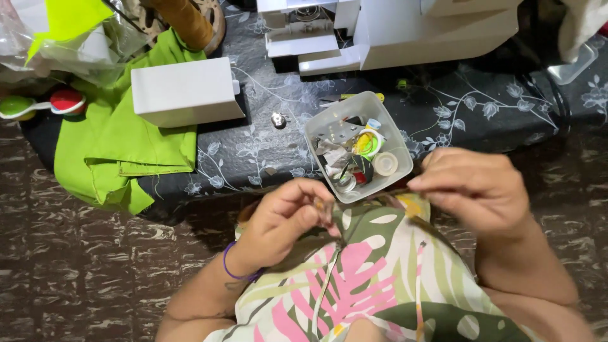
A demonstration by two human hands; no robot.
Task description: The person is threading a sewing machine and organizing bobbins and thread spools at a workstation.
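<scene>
**A:** What are the hands doing, down in the lower half of the frame?

**B:** The left hand (282,221), left of centre with a purple band on its wrist, has its fingers (310,193) curled and pressed together around something small. It is too tiny and blurred to name. The right hand (475,190), right of centre, has thumb and forefinger pinched together at its left tip; whatever they pinch is too fine to make out.

**A:** Do the hands touch?

**B:** No, they sit apart, both above the leaf-print fabric (373,278) in pink, green and cream that fills the bottom centre.

**A:** What lies between them?

**B:** Just above the gap, a clear plastic tub (329,123) sits tilted on the dark floral surface (481,120). It holds small sewing bits: a yellow-green spool, a whitish ring, dark scraps. The right fingertips are just beside its lower right corner.

**A:** And further out?

**B:** A white box (183,92) at upper left rests partly on folded lime-green cloth (114,145). A white sewing machine (405,28) stands along the top centre. At the far left edge lies a toy-like thing with a green and a red ball (66,99).
</scene>
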